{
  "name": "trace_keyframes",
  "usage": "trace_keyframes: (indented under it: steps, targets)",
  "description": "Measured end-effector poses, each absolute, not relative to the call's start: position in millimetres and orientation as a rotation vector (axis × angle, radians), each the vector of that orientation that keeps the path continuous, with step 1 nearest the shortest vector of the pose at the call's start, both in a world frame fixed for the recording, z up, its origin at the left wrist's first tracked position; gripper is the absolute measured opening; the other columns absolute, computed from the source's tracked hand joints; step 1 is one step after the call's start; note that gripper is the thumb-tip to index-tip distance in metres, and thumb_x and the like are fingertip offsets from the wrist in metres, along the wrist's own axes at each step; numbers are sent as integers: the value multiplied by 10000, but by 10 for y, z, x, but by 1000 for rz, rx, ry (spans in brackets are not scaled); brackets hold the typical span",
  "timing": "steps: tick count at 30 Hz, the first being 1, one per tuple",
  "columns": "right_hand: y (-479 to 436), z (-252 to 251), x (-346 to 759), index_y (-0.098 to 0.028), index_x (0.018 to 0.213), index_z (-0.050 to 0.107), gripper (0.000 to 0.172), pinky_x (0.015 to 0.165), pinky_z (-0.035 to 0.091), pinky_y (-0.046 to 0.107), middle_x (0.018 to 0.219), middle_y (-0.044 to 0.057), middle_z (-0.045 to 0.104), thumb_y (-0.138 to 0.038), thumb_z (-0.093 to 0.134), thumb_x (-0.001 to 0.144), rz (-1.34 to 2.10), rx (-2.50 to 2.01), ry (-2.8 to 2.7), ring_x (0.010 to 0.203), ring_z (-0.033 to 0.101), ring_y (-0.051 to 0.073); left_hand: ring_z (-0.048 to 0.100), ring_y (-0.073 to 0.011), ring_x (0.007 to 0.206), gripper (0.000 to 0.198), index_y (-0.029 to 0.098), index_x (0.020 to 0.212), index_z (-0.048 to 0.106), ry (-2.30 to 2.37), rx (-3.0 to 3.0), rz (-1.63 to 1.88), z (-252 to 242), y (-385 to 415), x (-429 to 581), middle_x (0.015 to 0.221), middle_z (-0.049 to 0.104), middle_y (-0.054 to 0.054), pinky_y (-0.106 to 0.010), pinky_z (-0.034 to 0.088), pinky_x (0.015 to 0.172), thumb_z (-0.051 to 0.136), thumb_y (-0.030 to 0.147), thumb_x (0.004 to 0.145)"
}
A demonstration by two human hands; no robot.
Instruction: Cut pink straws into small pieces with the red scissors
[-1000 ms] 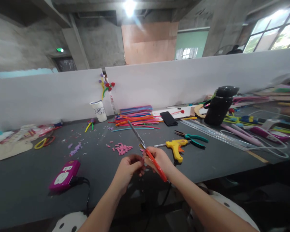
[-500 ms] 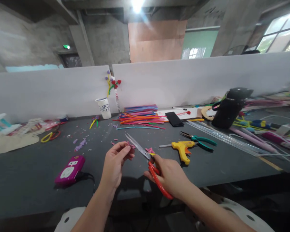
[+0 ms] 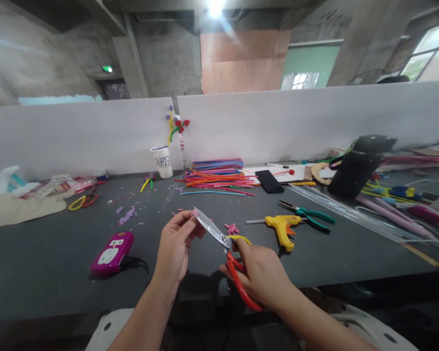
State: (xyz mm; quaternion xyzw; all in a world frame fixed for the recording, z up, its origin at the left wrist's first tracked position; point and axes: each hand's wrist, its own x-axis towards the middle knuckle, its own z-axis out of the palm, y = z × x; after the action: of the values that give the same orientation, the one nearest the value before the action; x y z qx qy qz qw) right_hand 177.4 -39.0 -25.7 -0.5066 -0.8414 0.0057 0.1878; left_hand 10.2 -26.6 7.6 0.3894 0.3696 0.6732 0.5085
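Observation:
My right hand (image 3: 260, 273) grips a pair of scissors (image 3: 212, 233) with red and yellow handles, its blades pointing up and left. In my left hand (image 3: 178, 243), thumb and fingers pinch a small pink piece (image 3: 195, 212), mostly hidden by the fingertips. The blade tips meet that piece, right at the fingers. Just right of the blades, a little heap of pink scraps (image 3: 231, 228) lies on the dark table (image 3: 161, 302).
A yellow glue gun (image 3: 281, 228) and green-handled pliers (image 3: 309, 214) lie to the right. Pipe cleaners (image 3: 219, 178) are stacked behind my hands, near a phone (image 3: 269, 181) and paper cup (image 3: 162, 162). A magenta device (image 3: 112, 253), purple scraps (image 3: 127, 215) and other scissors (image 3: 83, 202) sit left.
The scissor blades have come closer together and now reach the pink piece at my left fingertips. The whole view has shifted slightly, so things appear further right.

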Motion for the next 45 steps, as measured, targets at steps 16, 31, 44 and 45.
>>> trace_keyframes:
  steps: [16,31,44,45]
  targets:
    - [-385,-275,1756,-153,871,497,375,483,267,248,636,49,614,-490,348,801,-43,-1420,-2356,558,569,184,487,-66,530,74,138,726,606,846,927,1629,37,-259,127,647,582,0,-181,390,521,580,192,682]
    - [-390,-264,1742,-153,852,500,412,474,258,249,629,55,614,-521,322,804,-41,-1448,-2382,548,573,185,473,-68,508,82,141,699,607,846,898,1636,46,-250,130,623,581,0,-180,378,505,593,214,666]
    - [-403,-254,1738,-159,826,498,398,473,260,249,624,45,621,-514,317,812,-21,-1442,-2366,544,580,183,478,-62,514,74,149,692,607,825,878,1615,56,-252,128,618,585,8,-170,377,505,594,217,668]
    - [-404,-255,1739,-161,824,497,404,473,260,248,623,44,621,-522,316,809,-23,-1448,-2364,543,580,184,480,-63,514,76,146,697,609,823,874,1616,56,-251,127,620,586,6,-172,378,504,594,215,668]
